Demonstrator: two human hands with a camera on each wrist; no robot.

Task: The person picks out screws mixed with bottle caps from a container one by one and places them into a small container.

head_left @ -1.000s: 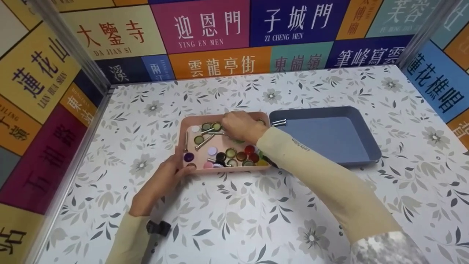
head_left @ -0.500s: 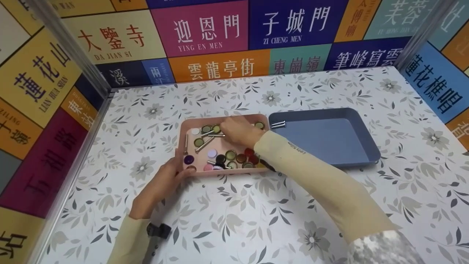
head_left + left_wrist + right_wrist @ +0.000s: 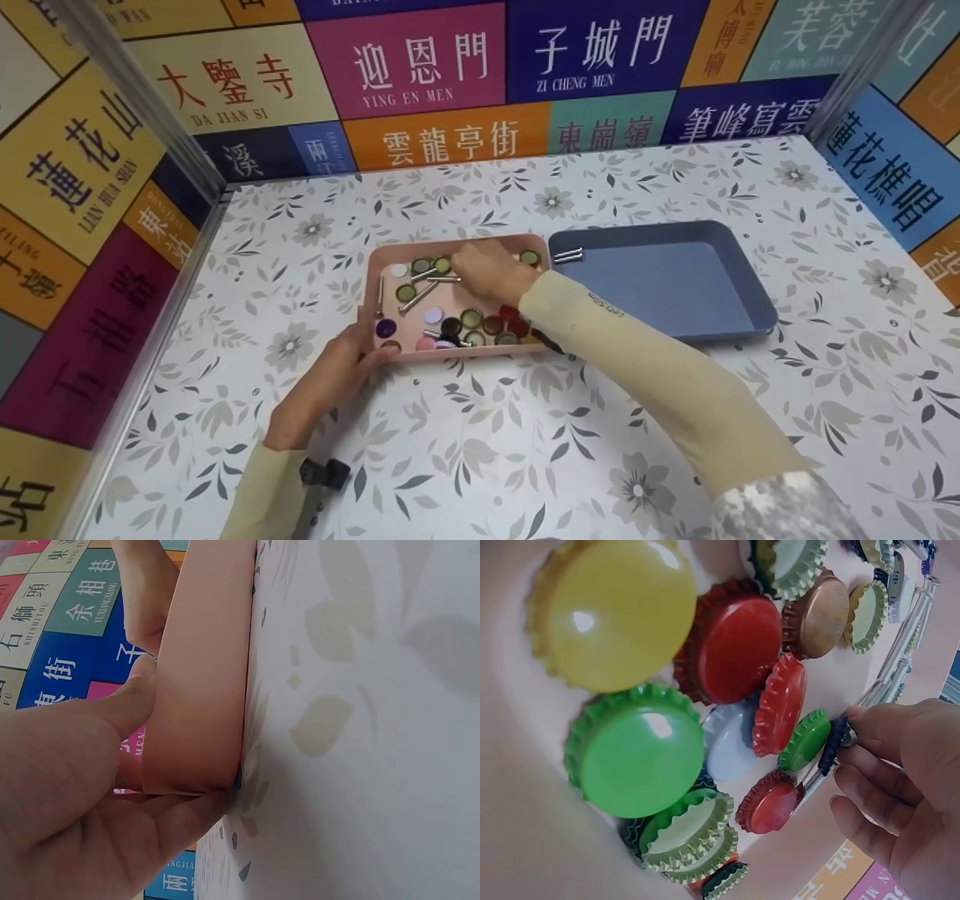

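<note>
A pink tray (image 3: 412,319) holds bottle caps in many colours and several metal screws. My left hand (image 3: 341,356) grips its near left corner; in the left wrist view the thumb lies at the rim and the fingers on the outer wall (image 3: 199,690). Inside the tray's far side is my right hand (image 3: 487,270). In the right wrist view its thumb and fingers pinch a screw (image 3: 849,736) at the head. A dark purple cap (image 3: 832,746) lies against the fingertips, beside a green cap (image 3: 805,740). The head view hides these fingertips.
A blue-grey tray (image 3: 667,289) stands against the pink tray's right side, with a few screws (image 3: 568,256) at its far left corner. Both are on a floral tabletop (image 3: 480,450). Panels with large lettering (image 3: 427,67) enclose the back and sides.
The right hand has shifted slightly within the pink tray and stays low at its far side. The left hand keeps its grip on the corner. The camera view shifts a little.
</note>
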